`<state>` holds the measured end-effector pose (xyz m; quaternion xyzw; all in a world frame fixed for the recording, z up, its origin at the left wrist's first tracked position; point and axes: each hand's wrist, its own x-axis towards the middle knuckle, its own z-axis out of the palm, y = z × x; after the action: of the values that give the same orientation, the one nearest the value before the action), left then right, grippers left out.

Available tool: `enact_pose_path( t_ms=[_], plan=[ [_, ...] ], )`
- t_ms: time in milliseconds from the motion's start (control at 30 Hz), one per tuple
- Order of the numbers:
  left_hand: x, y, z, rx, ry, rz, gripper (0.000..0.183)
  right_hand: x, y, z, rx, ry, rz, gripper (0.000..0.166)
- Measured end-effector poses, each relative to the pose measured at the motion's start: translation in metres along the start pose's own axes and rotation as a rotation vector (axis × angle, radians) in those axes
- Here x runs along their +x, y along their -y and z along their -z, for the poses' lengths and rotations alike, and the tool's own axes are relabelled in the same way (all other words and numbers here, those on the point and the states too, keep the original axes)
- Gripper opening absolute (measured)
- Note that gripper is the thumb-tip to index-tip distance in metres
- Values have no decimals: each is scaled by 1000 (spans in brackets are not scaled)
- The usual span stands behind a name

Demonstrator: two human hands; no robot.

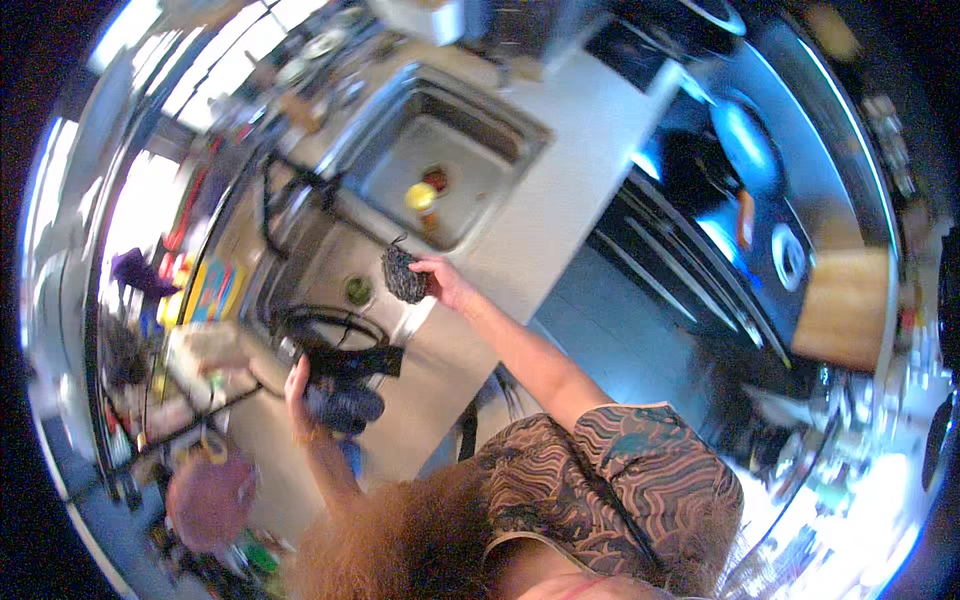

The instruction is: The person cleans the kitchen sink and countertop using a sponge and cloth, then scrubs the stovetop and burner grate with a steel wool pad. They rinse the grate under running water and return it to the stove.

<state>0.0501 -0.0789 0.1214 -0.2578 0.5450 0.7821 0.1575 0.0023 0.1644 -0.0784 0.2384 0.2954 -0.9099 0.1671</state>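
Observation:
My right hand (442, 283) grips a dark grey mesh scrubber (405, 274) with a hanging loop, above the front edge of the near sink basin (330, 255). My left hand (298, 386) is at the left side of a blurred black object (356, 361); whether the fingers close on it is hidden. Just beyond that object, a dark ring-shaped rim (360, 319) shows over the basin. Dark blue rounded things (345, 405) lie on the near side of it. A green round drain piece (358, 290) sits in the near basin.
The far basin (465, 157) holds a yellow item (421, 197) beside its reddish drain. A dish rack (247, 394) and a pink round item (210, 491) stand left. Across the floor (592, 330), a stove (675, 187) carries a pan (746, 142); a wooden board (844, 307) lies beside it.

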Motion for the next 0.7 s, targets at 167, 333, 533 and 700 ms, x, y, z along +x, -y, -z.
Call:
enact_pose_path(
  t_ms=[167,333,533,700],
  plan=[
    [18,29,3,0,214,-50,23,-67,37,78,703,241,127,46],
    [-4,54,-43,62,427,-155,32,-214,63,223,596,-222,231,48],
    [-50,122,-159,122,656,-168,42,-440,153,397,58,-1035,592,46],
    [-104,216,-278,196,783,-86,46,-541,283,510,-596,-1389,826,45]
  ],
)
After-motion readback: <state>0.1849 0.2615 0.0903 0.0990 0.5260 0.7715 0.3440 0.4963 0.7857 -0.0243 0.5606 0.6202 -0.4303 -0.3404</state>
